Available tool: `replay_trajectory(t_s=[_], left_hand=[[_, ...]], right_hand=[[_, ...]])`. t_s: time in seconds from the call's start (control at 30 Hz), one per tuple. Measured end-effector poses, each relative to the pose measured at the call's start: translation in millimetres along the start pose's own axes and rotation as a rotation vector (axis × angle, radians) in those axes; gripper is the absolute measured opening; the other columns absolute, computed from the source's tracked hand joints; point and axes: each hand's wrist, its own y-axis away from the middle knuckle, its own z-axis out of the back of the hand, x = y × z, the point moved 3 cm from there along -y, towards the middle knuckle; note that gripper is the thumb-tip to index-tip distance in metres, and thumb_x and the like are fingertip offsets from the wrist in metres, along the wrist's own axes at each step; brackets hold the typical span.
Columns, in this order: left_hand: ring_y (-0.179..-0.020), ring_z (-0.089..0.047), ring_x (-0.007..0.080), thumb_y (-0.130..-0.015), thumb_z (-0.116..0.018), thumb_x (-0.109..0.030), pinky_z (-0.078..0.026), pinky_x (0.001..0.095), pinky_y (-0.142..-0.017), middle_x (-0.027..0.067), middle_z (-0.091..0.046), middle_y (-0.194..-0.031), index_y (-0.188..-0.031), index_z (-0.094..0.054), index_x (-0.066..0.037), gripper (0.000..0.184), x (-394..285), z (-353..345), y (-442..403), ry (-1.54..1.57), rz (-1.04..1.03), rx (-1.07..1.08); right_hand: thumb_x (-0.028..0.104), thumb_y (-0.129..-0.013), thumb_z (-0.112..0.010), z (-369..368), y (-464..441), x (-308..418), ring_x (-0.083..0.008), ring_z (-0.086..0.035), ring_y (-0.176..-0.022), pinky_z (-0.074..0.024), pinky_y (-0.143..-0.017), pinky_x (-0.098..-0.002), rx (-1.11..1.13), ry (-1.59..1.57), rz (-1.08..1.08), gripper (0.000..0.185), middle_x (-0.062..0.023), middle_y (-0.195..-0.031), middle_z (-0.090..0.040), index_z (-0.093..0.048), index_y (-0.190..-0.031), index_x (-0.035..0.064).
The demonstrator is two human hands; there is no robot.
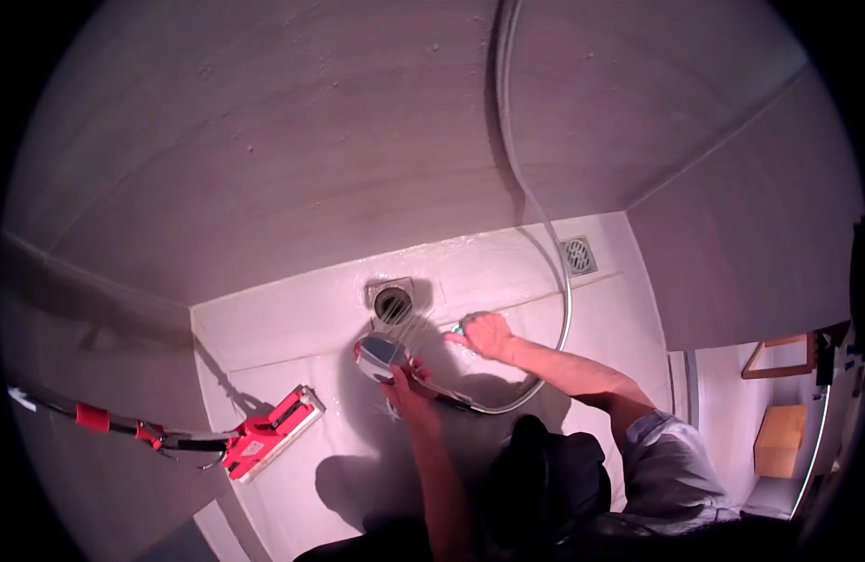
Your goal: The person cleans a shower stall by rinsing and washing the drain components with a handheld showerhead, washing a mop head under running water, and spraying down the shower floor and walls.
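Note:
My left hand (411, 386) is wrapped round the handle of a shower head (380, 356), which sprays thin jets of water toward an open floor drain (392, 302). The drain has no cover on it and shows a dark round hole. To the right of the jets, my right hand (489, 335) is closed just above the wet floor. A small greenish thing (458, 329) shows at its fingers, mostly hidden, and I cannot make out what it is. A metal shower hose (566, 318) loops from the shower head behind my right forearm and up the wall.
A red sponge mop (269, 438) leans in from the left, its head on the floor. A second drain with a slotted grate (578, 255) lies near the right corner. Tiled walls (358, 159) enclose the floor. A tan box (780, 440) stands beyond the doorway at right.

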Motion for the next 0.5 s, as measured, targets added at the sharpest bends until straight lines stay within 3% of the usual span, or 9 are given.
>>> replay_trajectory(t_s=[0.07, 0.2, 0.23, 0.27, 0.33, 0.37, 0.4, 0.47, 0.5], left_hand=[[-0.065, -0.057, 0.0163, -0.092, -0.048, -0.030, -0.046, 0.0275, -0.056, 0.0102, -0.061, -0.086, -0.109, -0.045, -0.006, 0.029, -0.5, 2.9, -1.3, 0.002, -0.002, -0.010], [-0.068, -0.057, 0.0151, -0.092, -0.049, -0.031, -0.046, 0.0279, -0.060, 0.0115, -0.061, -0.089, -0.110, -0.045, -0.005, 0.032, -6.3, 0.2, 5.1, 0.014, -0.041, -0.004], [-0.066, -0.057, 0.0154, -0.092, -0.047, -0.030, -0.046, 0.0273, -0.058, 0.0113, -0.061, -0.087, -0.110, -0.045, -0.005, 0.030, -4.6, 3.7, 3.0, 0.024, -0.033, -0.014], [-0.064, -0.057, 0.0156, -0.093, -0.046, -0.028, -0.046, 0.0267, -0.055, 0.0110, -0.061, -0.086, -0.110, -0.045, -0.005, 0.028, -5.6, 3.4, 2.3, 0.034, -0.023, -0.020], [-0.064, -0.057, 0.0154, -0.093, -0.045, -0.028, -0.046, 0.0266, -0.056, 0.0109, -0.061, -0.086, -0.110, -0.045, -0.006, 0.028, -6.9, 2.5, 1.6, 0.030, -0.058, -0.061], [-0.063, -0.056, 0.0152, -0.093, -0.045, -0.028, -0.046, 0.0265, -0.056, 0.0108, -0.061, -0.086, -0.111, -0.044, -0.006, 0.028, -7.6, 3.2, 3.1, 0.028, -0.082, -0.101], [-0.063, -0.056, 0.0152, -0.093, -0.045, -0.028, -0.046, 0.0265, -0.056, 0.0108, -0.061, -0.086, -0.111, -0.044, -0.006, 0.028, -6.0, 4.7, 3.1, 0.024, -0.080, -0.105], [-0.063, -0.057, 0.0149, -0.093, -0.045, -0.028, -0.046, 0.0263, -0.056, 0.0107, -0.061, -0.086, -0.111, -0.044, -0.006, 0.028, -0.7, 3.4, 1.4, 0.009, -0.041, -0.077], [-0.063, -0.057, 0.0149, -0.093, -0.045, -0.028, -0.046, 0.0263, -0.056, 0.0107, -0.061, -0.086, -0.111, -0.044, -0.006, 0.028, 1.0, -1.8, 1.8, 0.009, -0.041, -0.069]], right_hand=[[0.056, -0.085, -0.042, -2.8, -9.4, -10.3, -0.0339, -0.062, -0.076, -0.0488, -0.064, -0.0404, -0.059, -0.105, 0.028, 0.061, -0.0188, -0.076, -0.063, -0.060, -0.068, 0.0009], [0.043, -0.089, -0.046, -13.2, -17.7, -20.0, -0.0320, -0.053, -0.060, -0.0429, -0.058, -0.0406, 0.041, -0.552, 0.139, 0.049, -0.0192, -0.064, -0.054, -0.054, -0.067, 0.0001], [0.034, -0.090, -0.047, -14.3, -14.3, -20.2, -0.0313, -0.046, -0.054, -0.0402, -0.056, -0.0410, 0.007, -0.610, 0.210, 0.045, -0.0191, -0.058, -0.047, -0.048, -0.063, -0.0016], [0.034, -0.090, -0.047, -13.9, -12.8, -19.6, -0.0313, -0.046, -0.054, -0.0402, -0.056, -0.0410, 0.009, -0.614, 0.218, 0.045, -0.0191, -0.058, -0.047, -0.048, -0.063, -0.0016], [0.032, -0.091, -0.047, -13.7, -13.6, -16.8, -0.0285, -0.047, -0.052, -0.0399, -0.054, -0.0394, 0.028, -0.579, 0.273, 0.044, -0.0180, -0.056, -0.042, -0.045, -0.063, -0.0020], [0.030, -0.091, -0.047, 15.8, -4.5, -1.8, -0.0224, -0.048, -0.052, -0.0389, -0.051, -0.0376, 0.009, -0.704, 0.322, 0.045, -0.0122, -0.053, -0.044, -0.041, -0.057, 0.0002], [0.030, -0.091, -0.047, 19.4, -12.6, 6.4, -0.0224, -0.048, -0.052, -0.0389, -0.051, -0.0376, 0.013, -0.708, 0.321, 0.045, -0.0122, -0.053, -0.044, -0.041, -0.057, 0.0002], [0.037, -0.089, -0.050, 21.2, -30.5, 21.0, -0.0140, -0.042, -0.048, -0.0366, -0.046, -0.0306, 0.201, -1.174, 0.129, 0.043, -0.0023, -0.052, -0.043, -0.045, -0.060, 0.0059], [0.034, -0.089, -0.052, 12.0, -48.5, 26.0, -0.0141, -0.047, -0.051, -0.0384, -0.047, -0.0283, 0.212, -1.286, 0.076, 0.036, -0.0020, -0.058, -0.049, -0.050, -0.066, 0.0070]])
